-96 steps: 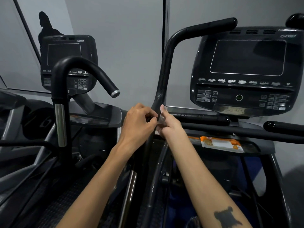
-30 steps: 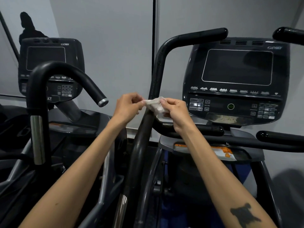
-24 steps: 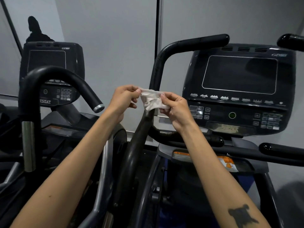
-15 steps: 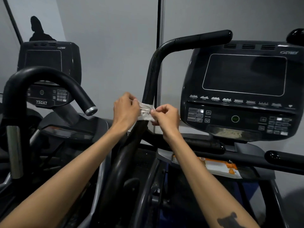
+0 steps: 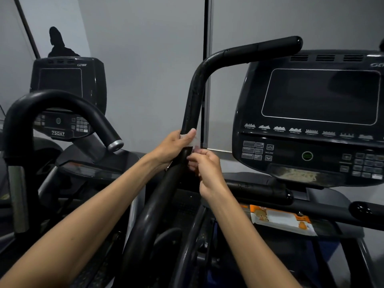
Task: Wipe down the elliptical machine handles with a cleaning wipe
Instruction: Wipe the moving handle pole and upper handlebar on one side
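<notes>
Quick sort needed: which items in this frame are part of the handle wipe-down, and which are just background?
In use:
left hand, wrapped round the handle
right hand, pinching the wipe's edge
cleaning wipe
moving handle

Lying about:
wipes packet on the tray
console
neighbouring machine's handle
neighbouring console

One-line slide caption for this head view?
Left hand wraps wipe around elliptical handle; right hand pinches its edge.

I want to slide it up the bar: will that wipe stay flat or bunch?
Probably bunches: the wipe looks thin and limp, creased around the handle under the left hand. The right hand pinching its loose end should help.
</notes>
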